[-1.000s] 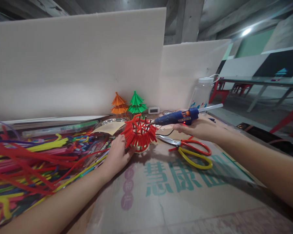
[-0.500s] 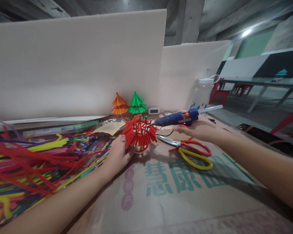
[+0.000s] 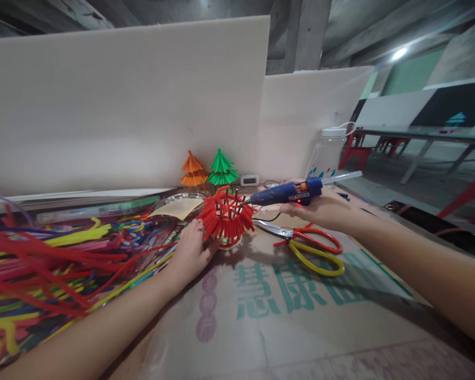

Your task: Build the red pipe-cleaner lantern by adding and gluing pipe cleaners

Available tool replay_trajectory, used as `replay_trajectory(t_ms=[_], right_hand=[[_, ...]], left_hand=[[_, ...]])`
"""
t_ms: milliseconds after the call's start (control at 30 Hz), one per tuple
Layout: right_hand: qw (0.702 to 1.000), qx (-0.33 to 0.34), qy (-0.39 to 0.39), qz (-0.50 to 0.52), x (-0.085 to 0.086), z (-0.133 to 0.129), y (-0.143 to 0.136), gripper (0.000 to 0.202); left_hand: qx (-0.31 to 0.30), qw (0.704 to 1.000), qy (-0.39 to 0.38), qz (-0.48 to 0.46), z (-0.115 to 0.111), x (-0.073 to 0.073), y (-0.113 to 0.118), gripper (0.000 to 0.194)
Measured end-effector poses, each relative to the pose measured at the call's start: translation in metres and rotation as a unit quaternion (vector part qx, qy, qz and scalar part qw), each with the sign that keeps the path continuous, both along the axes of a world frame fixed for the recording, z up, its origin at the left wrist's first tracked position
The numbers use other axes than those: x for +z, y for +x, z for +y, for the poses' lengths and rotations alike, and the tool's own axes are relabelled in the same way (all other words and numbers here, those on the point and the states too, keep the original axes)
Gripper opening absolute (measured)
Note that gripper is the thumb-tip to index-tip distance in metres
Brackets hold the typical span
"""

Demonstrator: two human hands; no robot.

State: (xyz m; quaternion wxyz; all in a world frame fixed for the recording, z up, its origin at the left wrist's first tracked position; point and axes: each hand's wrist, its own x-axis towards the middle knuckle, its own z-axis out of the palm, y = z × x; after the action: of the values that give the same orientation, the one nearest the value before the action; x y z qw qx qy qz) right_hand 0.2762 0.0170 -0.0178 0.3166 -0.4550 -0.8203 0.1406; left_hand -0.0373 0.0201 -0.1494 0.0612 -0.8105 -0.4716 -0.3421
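Observation:
A red pipe-cleaner pavilion model (image 3: 229,220) with a fringed roof and several dark upright sticks stands on the cardboard. My left hand (image 3: 190,252) grips its lower left side, fingers partly hidden behind the model. In my right hand (image 3: 315,210) is a blue hot glue gun (image 3: 288,192), its small light glowing red and a clear glue stick jutting from the back. The gun's nozzle points left and meets the right side of the red roof, near the sticks; whether it touches cannot be made out. Below the gun lie scissors (image 3: 314,248) with one red and one yellow handle.
Loose coloured pipe cleaners (image 3: 43,264) cover the left side. Behind the model stand an orange pavilion (image 3: 193,170), a green pavilion (image 3: 222,168), a small digital timer (image 3: 249,180) and a metal plate (image 3: 164,202) with yellowish paper. A clear bottle (image 3: 328,153) stands back right, before white boards (image 3: 122,105).

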Motion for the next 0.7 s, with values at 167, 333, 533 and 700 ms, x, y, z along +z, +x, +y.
replay_trajectory(t_ms=[167, 333, 533, 700], right_hand=[[1.000, -0.013, 0.019, -0.017, 0.002, 0.000, 0.000, 0.038], [1.000, -0.014, 0.025, -0.013, 0.001, 0.000, 0.000, 0.038], [1.000, -0.001, 0.004, -0.010, 0.003, 0.001, 0.001, 0.040], [0.998, 0.041, -0.049, -0.004, -0.003, 0.012, 0.009, 0.042]], left_hand=[[-0.002, 1.000, -0.010, 0.001, 0.000, 0.000, -0.001, 0.037], [-0.004, 1.000, -0.016, -0.001, 0.001, 0.000, -0.001, 0.036], [-0.013, 0.999, -0.028, -0.020, 0.002, 0.001, -0.002, 0.040], [-0.033, 0.998, -0.039, -0.048, 0.000, 0.005, 0.002, 0.035]])
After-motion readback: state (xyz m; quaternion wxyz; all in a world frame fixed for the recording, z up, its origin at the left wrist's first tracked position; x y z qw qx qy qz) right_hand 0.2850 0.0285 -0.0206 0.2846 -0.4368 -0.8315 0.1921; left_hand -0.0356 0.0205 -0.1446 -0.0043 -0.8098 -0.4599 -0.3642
